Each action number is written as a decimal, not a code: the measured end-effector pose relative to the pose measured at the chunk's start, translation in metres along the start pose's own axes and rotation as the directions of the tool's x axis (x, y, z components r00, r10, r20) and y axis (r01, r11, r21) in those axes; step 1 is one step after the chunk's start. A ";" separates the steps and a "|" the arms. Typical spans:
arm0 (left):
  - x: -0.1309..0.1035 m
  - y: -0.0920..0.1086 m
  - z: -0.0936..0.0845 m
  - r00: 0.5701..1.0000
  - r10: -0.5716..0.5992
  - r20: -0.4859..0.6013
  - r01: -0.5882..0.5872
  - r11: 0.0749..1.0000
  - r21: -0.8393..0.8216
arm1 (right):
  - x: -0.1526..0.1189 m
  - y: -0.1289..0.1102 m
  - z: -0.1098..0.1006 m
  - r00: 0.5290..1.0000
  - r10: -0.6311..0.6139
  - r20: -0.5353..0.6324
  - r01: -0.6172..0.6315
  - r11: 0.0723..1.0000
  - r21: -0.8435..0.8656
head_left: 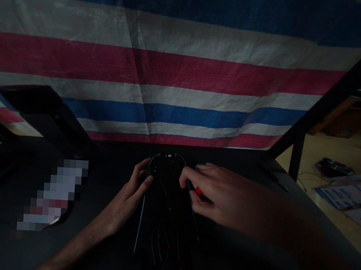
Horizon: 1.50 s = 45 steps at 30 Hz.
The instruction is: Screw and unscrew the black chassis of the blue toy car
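Note:
A long black device (167,183) with a rounded far end and thin light-blue edging lies in front of me on a dark table. My left hand (140,180) grips its left edge near the far end, thumb on top and fingers over the side. At the right edge, my right hand (204,189) is curled, slightly blurred, with its index finger bent against the device. A small red piece (198,191) shows between those fingers; the rest of it is hidden, so its kind is unclear. Toward me, the device's dark near part (164,252) carries a tiny red spot.
Behind the table (241,236) hangs a striped tarp (184,70). A dark upright block-like object (44,114) stands at the left, with a blurred-out packet (52,196) near it. A thin pen-like tool (280,184) lies at the right. A black frame post (295,158) rises beyond the edge.

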<state>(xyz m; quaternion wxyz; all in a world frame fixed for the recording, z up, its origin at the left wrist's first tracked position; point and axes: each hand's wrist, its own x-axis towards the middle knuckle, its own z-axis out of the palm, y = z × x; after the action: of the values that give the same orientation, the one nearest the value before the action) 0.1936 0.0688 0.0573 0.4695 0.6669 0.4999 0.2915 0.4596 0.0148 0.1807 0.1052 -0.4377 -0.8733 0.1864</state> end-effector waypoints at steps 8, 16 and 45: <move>0.001 -0.002 0.000 1.000 0.005 0.006 -0.005 1.000 0.025 | 0.002 0.005 0.001 1.000 0.015 0.015 -0.016 1.000 0.006; -0.001 0.002 -0.001 1.000 0.027 0.012 -0.027 1.000 0.010 | 0.005 0.002 0.002 0.999 0.033 -0.006 -0.033 0.999 0.003; -0.017 0.032 -0.020 0.897 0.433 -0.090 -0.303 0.750 0.587 | 0.000 -0.013 0.001 0.997 0.030 -0.073 -0.044 0.979 -0.197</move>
<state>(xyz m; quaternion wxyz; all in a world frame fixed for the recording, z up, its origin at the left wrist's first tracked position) 0.1830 0.0573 0.0959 0.1279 0.8236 0.4695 0.2914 0.4494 0.0073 0.1853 0.0879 -0.4686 -0.8749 0.0852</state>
